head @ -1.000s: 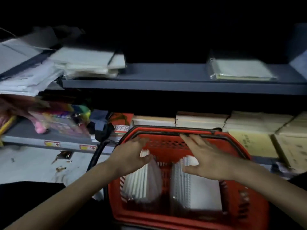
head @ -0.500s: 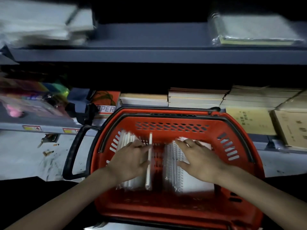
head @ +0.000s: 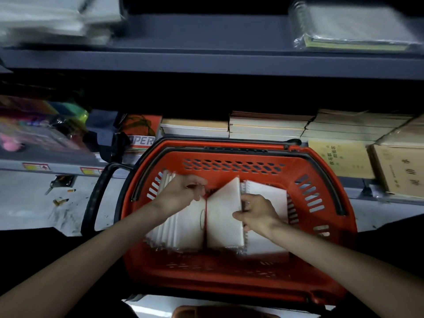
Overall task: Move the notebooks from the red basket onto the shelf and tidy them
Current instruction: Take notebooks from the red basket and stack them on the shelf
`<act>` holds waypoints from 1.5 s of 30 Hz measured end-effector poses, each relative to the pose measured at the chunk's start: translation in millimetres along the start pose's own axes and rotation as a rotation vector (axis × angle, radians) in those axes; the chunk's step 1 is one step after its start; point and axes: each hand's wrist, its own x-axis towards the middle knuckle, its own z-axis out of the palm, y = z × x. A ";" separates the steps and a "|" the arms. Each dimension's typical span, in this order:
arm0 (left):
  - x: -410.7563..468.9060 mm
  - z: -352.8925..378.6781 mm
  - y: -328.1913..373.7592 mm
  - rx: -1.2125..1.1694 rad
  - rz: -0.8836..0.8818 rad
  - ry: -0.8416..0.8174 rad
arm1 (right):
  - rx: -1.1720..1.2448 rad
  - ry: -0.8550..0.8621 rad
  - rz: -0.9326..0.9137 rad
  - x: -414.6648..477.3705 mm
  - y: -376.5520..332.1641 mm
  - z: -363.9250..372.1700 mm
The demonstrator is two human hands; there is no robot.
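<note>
The red basket [head: 231, 278] stands on the floor in front of the lower shelf [head: 57, 167]. Two rows of white spiral notebooks stand on edge inside it. My left hand [head: 183, 191] curls over the top of the left row of notebooks [head: 181, 228]. My right hand [head: 257, 213] grips the right row of notebooks [head: 223, 216] at its spiral edge, and the front notebooks tilt to the left. More white notebooks [head: 266, 193] stand behind my right hand.
The grey upper shelf [head: 206, 63] holds paper stacks at left and a wrapped pad [head: 353, 31] at right. The lower shelf carries stacks of tan notebooks [head: 266, 127], yellowish books [head: 339, 157] and colourful packets [head: 34, 127]. A black basket handle [head: 96, 198] juts left.
Both hands went down into the basket and closed on the notebooks. The right row's front notebooks now lean left. The view has tilted downward.
</note>
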 end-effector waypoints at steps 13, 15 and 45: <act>-8.4 -24.0 2.1 -0.243 -0.068 0.248 | 0.571 0.044 -0.372 -82.7 -61.2 -78.5; -13.8 -30.2 3.7 -0.267 -0.061 0.292 | 0.652 0.028 -0.402 -93.6 -59.0 -94.5; -64.8 -114.3 62.0 -0.285 0.683 0.606 | 0.410 -0.147 -0.424 -81.1 -49.9 -85.5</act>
